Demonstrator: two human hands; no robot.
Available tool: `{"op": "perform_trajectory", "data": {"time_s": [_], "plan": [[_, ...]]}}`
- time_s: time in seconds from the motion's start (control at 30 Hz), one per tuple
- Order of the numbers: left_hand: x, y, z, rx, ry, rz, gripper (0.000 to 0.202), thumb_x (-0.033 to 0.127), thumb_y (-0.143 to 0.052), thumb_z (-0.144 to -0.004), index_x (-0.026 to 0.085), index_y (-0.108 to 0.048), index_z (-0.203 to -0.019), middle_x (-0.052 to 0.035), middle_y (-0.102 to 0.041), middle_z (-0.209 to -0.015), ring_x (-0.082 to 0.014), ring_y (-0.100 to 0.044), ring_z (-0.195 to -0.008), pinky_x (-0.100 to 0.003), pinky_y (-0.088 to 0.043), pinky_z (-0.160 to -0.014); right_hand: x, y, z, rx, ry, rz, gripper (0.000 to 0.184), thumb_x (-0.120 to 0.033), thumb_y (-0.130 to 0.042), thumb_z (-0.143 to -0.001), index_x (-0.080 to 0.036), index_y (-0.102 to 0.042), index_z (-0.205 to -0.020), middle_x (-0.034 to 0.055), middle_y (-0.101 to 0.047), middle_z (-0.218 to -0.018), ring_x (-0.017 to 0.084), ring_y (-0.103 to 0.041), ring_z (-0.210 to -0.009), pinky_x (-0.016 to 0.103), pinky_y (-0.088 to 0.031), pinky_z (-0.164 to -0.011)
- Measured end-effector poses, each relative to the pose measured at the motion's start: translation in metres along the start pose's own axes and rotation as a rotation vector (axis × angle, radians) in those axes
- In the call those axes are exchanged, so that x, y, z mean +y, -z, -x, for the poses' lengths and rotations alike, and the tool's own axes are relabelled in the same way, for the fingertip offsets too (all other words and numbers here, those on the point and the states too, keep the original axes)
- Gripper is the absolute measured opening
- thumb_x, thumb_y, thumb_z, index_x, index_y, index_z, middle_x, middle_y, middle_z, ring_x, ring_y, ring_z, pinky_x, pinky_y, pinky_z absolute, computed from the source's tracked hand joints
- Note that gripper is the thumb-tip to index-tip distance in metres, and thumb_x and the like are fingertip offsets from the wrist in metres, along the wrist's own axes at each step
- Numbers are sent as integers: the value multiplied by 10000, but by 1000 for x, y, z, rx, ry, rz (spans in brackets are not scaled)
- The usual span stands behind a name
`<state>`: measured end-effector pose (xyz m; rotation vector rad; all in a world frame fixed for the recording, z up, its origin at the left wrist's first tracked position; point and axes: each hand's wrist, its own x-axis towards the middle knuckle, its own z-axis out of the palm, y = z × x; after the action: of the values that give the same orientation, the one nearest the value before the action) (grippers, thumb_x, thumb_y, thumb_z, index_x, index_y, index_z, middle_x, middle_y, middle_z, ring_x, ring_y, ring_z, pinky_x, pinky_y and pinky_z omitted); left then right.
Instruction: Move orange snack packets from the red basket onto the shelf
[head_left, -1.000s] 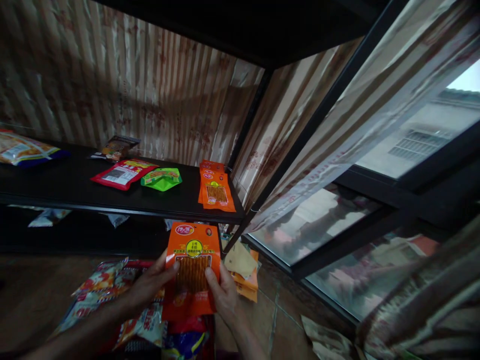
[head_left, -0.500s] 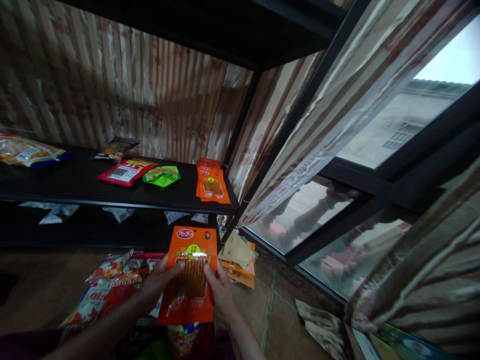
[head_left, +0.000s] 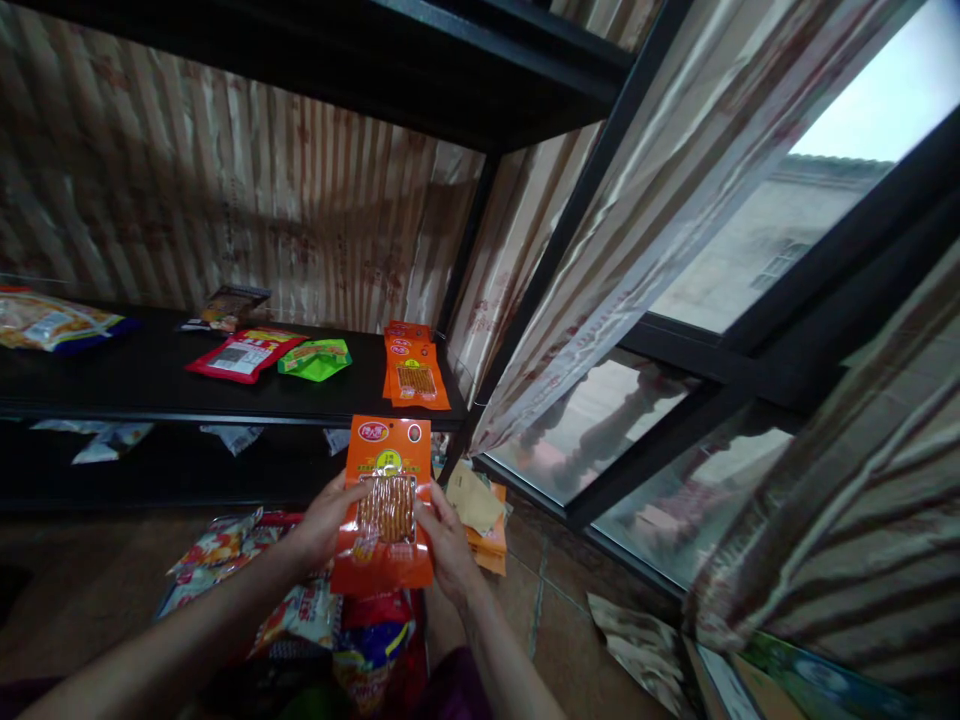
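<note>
An orange snack packet point(head_left: 386, 565) with a clear window is held upright between my hands, just in front of the shelf edge. My left hand point(head_left: 326, 515) grips its left side, the thumb lying on the front. On the right side, my right hand point(head_left: 446, 545) pinches it the same way. Behind and above it, a small stack of matching orange packets point(head_left: 416, 385) lies at the right end of the black shelf point(head_left: 360, 395). A green packet point(head_left: 315, 360) and a red packet point(head_left: 246, 355) rest further left on that shelf.
Below my hands is a basket holding several snack bags point(head_left: 371, 650). Silvery packets point(head_left: 231, 437) lie on the lower shelf. Tan and orange packaging point(head_left: 480, 510) is on the floor by the shelf post, near the window point(head_left: 637, 420). A large snack bag point(head_left: 56, 320) sits at far left.
My hands have raised the orange packet slightly, toward the shelf edge. More of the snack bags in the basket now shows beneath it. The view has shifted a little.
</note>
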<state>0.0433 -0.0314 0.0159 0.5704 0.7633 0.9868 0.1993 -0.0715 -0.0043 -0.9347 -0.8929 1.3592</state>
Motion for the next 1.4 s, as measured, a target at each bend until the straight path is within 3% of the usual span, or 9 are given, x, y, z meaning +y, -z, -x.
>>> {"op": "perform_trajectory", "data": {"time_s": [0.3, 0.5, 0.67, 0.83, 1.03, 1.13, 1.2, 1.4], "plan": [[6, -17, -33, -30, 27, 1, 288, 147, -701, -715, 135, -600, -984, -86, -730, -843, -237, -711, -741, -374, -565, -717, -7, 15, -17, 96, 43, 12, 385, -439, -758, -714, -255, -663, -1039, 7, -734, -943, 220, -683, -827, 344, -522, -778], [-2, -21, -32, -51, 52, -29, 300, 128, -712, -674, 102, -633, -962, -112, -735, -852, -244, -711, -772, -370, -551, -778, 0, 29, -13, 92, 22, 8, 404, -454, -747, -721, -244, -661, -1056, 16, -737, -919, 210, -678, -786, 325, -518, -733], [-13, -12, -27, -71, 70, -129, 383, 159, -731, -618, 104, -651, -989, -118, -739, -887, -264, -709, -812, -359, -545, -745, 11, 40, -12, 188, -5, -27, 438, -460, -781, -663, -237, -679, -1026, 32, -742, -910, 229, -684, -792, 337, -523, -720], [-7, -16, -24, -79, 42, -249, 357, 189, -743, -608, 103, -671, -947, -103, -742, -853, -232, -702, -731, -316, -536, -679, -2, 40, -22, 193, -2, 3, 420, -446, -788, -642, -238, -687, -993, 29, -744, -897, 234, -682, -781, 349, -528, -707], [16, -34, -45, -25, -38, -225, 246, 123, -669, -685, 131, -670, -932, -73, -742, -829, -190, -698, -726, -292, -538, -708, -21, 36, -57, 333, 131, 132, 358, -459, -766, -610, -218, -703, -867, 8, -731, -826, 200, -644, -737, 324, -514, -695], [28, -39, -67, 15, -101, -211, 180, 95, -632, -706, 130, -665, -880, -65, -734, -788, -174, -690, -683, -288, -541, -699, -30, 38, -83, 317, 227, 248, 338, -476, -695, -676, -203, -699, -875, 3, -705, -785, 185, -617, -711, 309, -492, -681], [38, -44, -82, 47, -156, -240, 131, 74, -618, -713, 127, -658, -826, -53, -721, -734, -157, -672, -624, -270, -537, -661, -38, 40, -102, 300, 285, 373, 329, -482, -638, -722, -194, -691, -872, 2, -686, -764, 180, -602, -702, 300, -477, -672], [71, -65, -122, 196, -255, -319, 127, 77, -542, -796, 128, -658, -813, -39, -693, -638, -150, -658, -561, -246, -533, -588, -66, 35, -164, 416, 371, 870, 299, -395, -461, -828, -183, -671, -841, 18, -680, -763, 190, -600, -748, 274, -449, -684]]}}
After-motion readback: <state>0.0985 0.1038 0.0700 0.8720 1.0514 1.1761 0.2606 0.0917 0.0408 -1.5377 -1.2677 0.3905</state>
